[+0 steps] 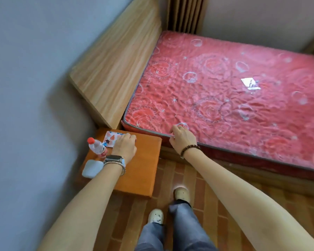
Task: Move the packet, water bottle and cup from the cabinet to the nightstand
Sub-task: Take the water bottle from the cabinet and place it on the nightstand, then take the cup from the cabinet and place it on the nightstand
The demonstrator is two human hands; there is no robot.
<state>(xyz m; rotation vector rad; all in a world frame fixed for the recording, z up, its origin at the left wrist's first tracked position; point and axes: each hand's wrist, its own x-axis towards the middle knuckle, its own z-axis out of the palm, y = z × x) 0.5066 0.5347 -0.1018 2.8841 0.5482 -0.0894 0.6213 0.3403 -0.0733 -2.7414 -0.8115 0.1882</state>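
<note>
On the orange nightstand (pixel 143 169) lies a white packet (pixel 110 139) with red and blue shapes, at the back near the bed. My left hand (pixel 124 144) lies on the packet's right part, its fingers hidden from view. A clear water bottle (pixel 97 147) with a red cap stands just left of that hand. A pale blue-white cup (pixel 92 168) sits at the nightstand's left edge, partly behind my left wrist. My right hand (pixel 181 137) hangs over the mattress edge with loosely curled fingers and holds nothing.
A red flowered mattress (pixel 234 98) fills the right side, with a small white card (pixel 250 83) on it. A wooden headboard (pixel 114 69) leans against the grey wall on the left. My feet stand on the brick-patterned floor (pixel 188 178) below the nightstand.
</note>
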